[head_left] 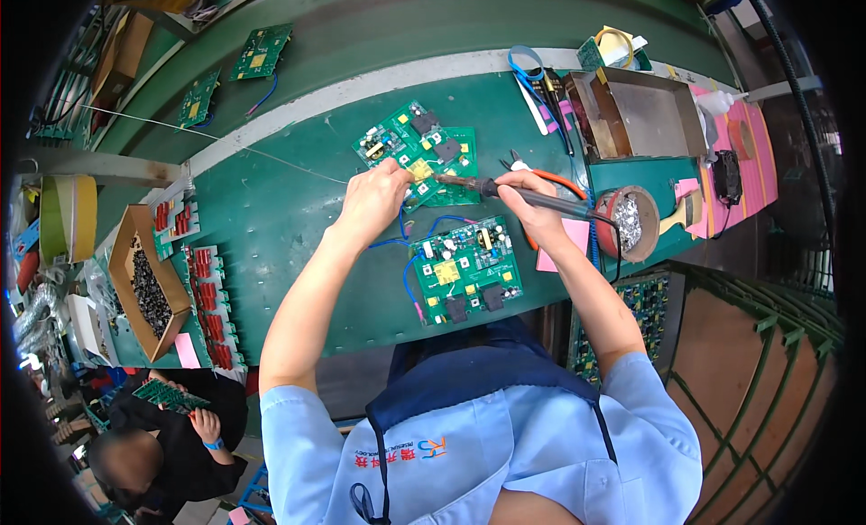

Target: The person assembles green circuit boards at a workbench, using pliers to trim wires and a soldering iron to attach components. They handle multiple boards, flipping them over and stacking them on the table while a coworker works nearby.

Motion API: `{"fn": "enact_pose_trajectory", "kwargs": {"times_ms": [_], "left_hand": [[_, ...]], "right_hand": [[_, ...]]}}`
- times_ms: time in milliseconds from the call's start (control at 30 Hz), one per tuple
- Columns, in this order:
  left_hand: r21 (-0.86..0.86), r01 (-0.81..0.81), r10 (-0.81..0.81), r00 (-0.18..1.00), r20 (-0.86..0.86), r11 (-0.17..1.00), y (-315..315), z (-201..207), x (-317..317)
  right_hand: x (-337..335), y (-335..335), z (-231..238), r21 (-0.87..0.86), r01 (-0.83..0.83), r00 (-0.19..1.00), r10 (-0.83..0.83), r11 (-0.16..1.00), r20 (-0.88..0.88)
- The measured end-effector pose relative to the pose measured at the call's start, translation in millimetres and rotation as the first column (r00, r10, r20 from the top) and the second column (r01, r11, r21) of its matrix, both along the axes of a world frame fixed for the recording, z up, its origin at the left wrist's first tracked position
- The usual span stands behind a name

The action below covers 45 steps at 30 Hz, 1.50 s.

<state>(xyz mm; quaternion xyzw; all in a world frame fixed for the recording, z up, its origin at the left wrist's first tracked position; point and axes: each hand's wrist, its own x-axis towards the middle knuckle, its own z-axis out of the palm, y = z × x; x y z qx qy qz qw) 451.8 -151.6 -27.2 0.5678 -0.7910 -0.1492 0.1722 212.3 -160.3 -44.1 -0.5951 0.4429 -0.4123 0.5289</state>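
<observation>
My right hand [532,214] grips the dark handle of a soldering iron [559,203], its tip pointing left onto a green circuit board [397,133] with black, white and yellow parts. Another green board [463,139] partly overlaps it. My left hand [374,200] is closed at the board's left edge, pinching a thin solder wire [271,152] that stretches in from the upper left. Its fingertips sit close to the iron's tip; the exact contact is too small to tell. Nearer to me lies a third green board [478,265], with blue wires around it.
Orange-handled pliers [564,182], a metal tray [649,151] and a round tub of silvery scraps [606,220] stand right. Left are a cardboard box of black parts [128,245] and red components [209,299]. Boards [262,53] lie beyond. A seated co-worker [194,448] holds a board lower left.
</observation>
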Motion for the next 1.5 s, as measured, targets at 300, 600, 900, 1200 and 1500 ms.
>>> {"fn": "enact_pose_trajectory", "kwargs": {"times_ms": [300,600,900,1200,1500], "left_hand": [[0.006,0.043,-0.043,0.997,0.059,0.999,-7,-5,-5],[0.035,0.101,-0.104,0.987,0.124,0.994,-14,-8,-11],[0.03,0.063,-0.064,0.997,0.043,0.998,-11,-2,-9],[0.201,-0.213,0.262,0.93,-0.259,0.956,21,26,42],[0.467,-0.416,0.58,0.761,-0.291,0.78,11,-20,87]], "right_hand": [[1,0,13,-0.113,-0.079,0.978,0.055,0.99,-0.201],[4,2,20,-0.158,-0.076,0.972,0.038,0.985,-0.232],[3,4,21,-0.142,-0.076,0.972,0.041,0.987,-0.232],[-7,7,28,-0.111,-0.073,0.972,0.045,0.991,-0.232],[-76,24,37,-0.066,0.266,0.963,-0.268,0.962,-0.02]]}}
